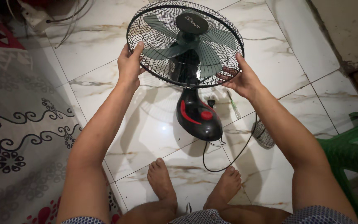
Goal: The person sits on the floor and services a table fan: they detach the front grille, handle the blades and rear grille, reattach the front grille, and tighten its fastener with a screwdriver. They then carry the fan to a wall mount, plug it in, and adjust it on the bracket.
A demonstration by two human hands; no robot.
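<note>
You hold the fan up over the tiled floor, one hand on each side of its round wire cage. Your left hand has its grip closed over the cage's left rim, thumb on the front wires. Your right hand clamps the right rim, fingers curled in behind the mesh. The cage faces up toward you, tilted slightly away, and the fan's long axis runs from the cage at the far end down to the black base near your feet. A round dark badge sits at the cage's centre; a red curved stripe and a red round knob mark the base. The motor housing is mostly hidden behind the blades. The black cord loops on the floor, its end out of sight. A patterned mat covers the floor's left edge; a green plastic chair is cut off at the right.
</note>
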